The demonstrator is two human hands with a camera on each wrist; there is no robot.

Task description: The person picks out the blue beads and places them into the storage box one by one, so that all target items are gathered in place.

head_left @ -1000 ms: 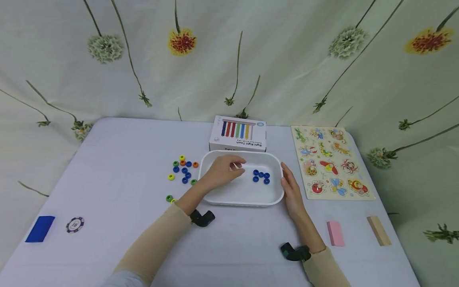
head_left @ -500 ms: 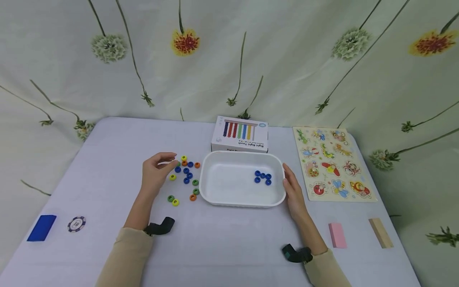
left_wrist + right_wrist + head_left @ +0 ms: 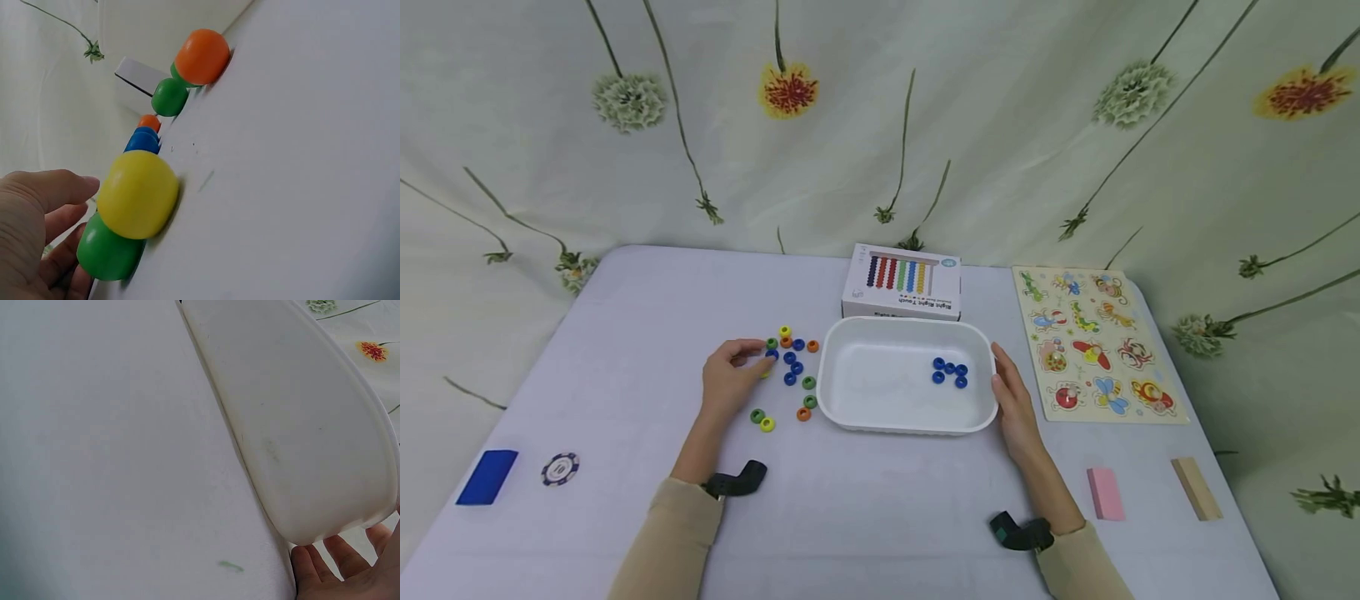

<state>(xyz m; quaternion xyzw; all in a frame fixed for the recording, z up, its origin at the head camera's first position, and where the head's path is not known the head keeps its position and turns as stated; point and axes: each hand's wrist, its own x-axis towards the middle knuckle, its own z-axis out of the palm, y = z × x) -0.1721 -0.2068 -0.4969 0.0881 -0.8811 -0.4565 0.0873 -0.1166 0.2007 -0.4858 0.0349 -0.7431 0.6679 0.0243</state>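
Note:
My left hand (image 3: 727, 379) is at the left side of the loose bead group, thumb and fingertips apart around a blue bead (image 3: 772, 355). In the left wrist view, a yellow bead (image 3: 139, 195) and a green bead (image 3: 109, 248) stand in front of the fingers and partly hide them. My right hand (image 3: 1017, 408) rests its fingers against the outer right end of a white tray (image 3: 880, 419); the right wrist view has the fingertips (image 3: 334, 550) touching the tray's wall. Several blue beads (image 3: 950, 368) lie in the tray's right half.
Orange (image 3: 803, 413), green and yellow beads lie left of the tray. Behind it is a toy box (image 3: 901, 283). A picture puzzle board (image 3: 1097, 346), pink block (image 3: 1106, 493) and wooden block (image 3: 1197, 488) lie right; a poker chip (image 3: 560, 469) and blue rectangle (image 3: 487, 477) lie left.
My left hand has moved left out of the tray to the loose beads, then slightly lower towards the blue bead. My right hand has stayed at the tray's end.

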